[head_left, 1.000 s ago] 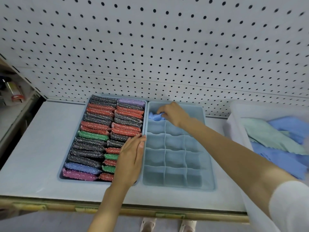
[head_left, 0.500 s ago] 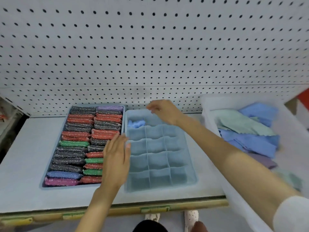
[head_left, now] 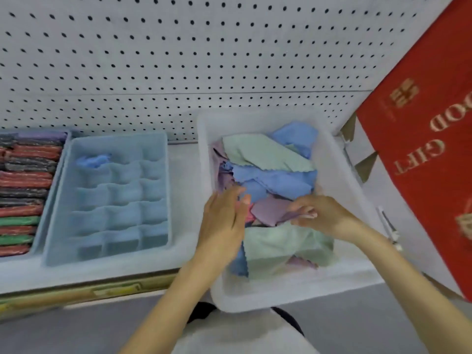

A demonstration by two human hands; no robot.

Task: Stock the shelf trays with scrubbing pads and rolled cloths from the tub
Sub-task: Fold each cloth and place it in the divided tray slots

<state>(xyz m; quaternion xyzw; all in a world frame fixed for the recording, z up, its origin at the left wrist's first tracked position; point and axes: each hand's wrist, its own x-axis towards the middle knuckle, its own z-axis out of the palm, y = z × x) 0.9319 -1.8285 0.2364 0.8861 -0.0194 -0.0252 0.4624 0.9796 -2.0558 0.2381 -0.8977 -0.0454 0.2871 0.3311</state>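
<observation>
A translucent white tub [head_left: 281, 298] at centre right holds loose blue [head_left: 275, 178], green [head_left: 263, 152] and purple [head_left: 270, 210] cloths. My left hand [head_left: 224, 221] reaches over the tub's left wall, its fingers fairly straight and touching the cloths. My right hand [head_left: 319, 213] is in the tub with curled fingers pinching the edge of the purple cloth, though the view is blurred. To the left sits the blue divided tray [head_left: 159, 190] with one rolled blue cloth [head_left: 93, 160] in its far-left cell. The pad tray [head_left: 51, 190] at the left edge is packed with glittery scrubbing pads [head_left: 23, 198].
A white pegboard [head_left: 204, 60] backs the shelf. A red gift box [head_left: 421, 162] leans at the right, close to the tub. The shelf's front edge carries a price strip [head_left: 115, 290]. The tub overhangs that edge toward me.
My view has swung right to the tub. Both hands left the trays: the right let go of the rolled blue cloth, and both now reach into the tub.
</observation>
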